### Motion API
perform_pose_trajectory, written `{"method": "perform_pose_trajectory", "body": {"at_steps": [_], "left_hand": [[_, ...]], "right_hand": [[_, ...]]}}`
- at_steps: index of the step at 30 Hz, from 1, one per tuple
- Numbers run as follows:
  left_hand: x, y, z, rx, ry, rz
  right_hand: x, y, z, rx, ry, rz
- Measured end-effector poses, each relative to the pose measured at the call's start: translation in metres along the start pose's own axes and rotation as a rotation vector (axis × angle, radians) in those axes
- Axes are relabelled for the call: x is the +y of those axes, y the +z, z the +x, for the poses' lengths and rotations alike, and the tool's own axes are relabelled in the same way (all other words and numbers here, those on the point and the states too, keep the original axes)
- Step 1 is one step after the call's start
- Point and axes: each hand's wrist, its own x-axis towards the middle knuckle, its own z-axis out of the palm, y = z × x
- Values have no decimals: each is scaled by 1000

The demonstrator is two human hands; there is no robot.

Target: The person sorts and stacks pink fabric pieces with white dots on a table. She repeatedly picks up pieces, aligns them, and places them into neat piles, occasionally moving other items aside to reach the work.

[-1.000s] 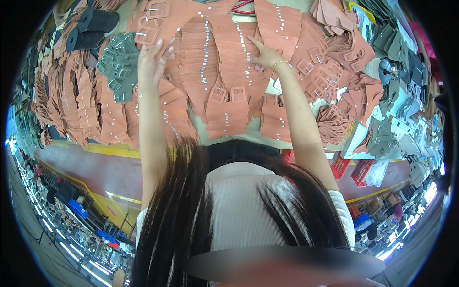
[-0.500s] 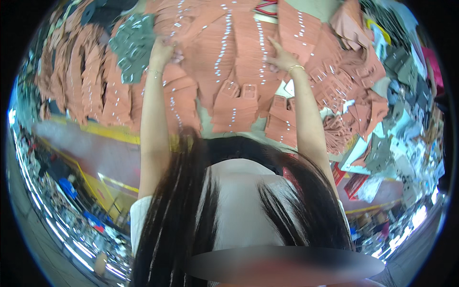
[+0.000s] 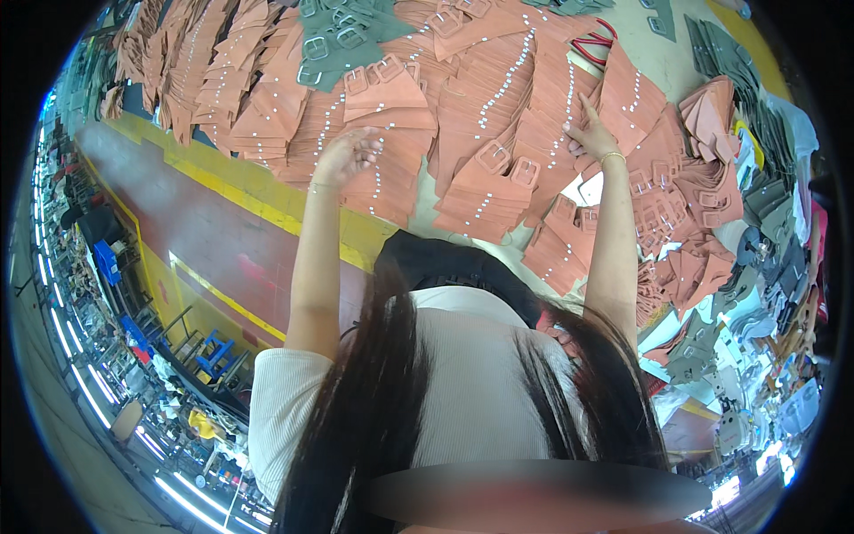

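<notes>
My left hand hovers over or rests on a fanned stack of orange fabric pieces with small white tags; contact is unclear. Its fingers are loosely bent and apart, with nothing visible in them. Just beyond it sits an orange stack with square buckle shapes. My right hand has its index finger stretched out and thumb spread. That fingertip meets a long overlapping row of orange pieces, beside a line of white tags. Closer to me, another orange stack has two buckle shapes at its far edge.
Dark green buckled pieces lie at the far edge. Red handles show beyond my right hand. More orange bundles stretch leftward, and orange buckled pieces are heaped at the right. A yellow-edged red floor runs along the left.
The view has turned and shifted. My left hand has drawn back from beside the green pieces, and the buckled orange stack shows beyond it. My right hand stays on the same tagged row.
</notes>
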Motion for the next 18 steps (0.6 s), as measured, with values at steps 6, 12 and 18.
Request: {"method": "perform_pose_trajectory", "body": {"at_steps": [6, 12, 18], "left_hand": [[-10, 20, 17, -29, 35, -367], [-10, 15, 42, -121, -5, -672], [-15, 8, 62, -145, -43, -805]], "right_hand": [[2, 1, 0, 12, -21, -12], [4, 4, -2, 57, -23, -100], [3, 7, -13, 98, -32, -39]]}}
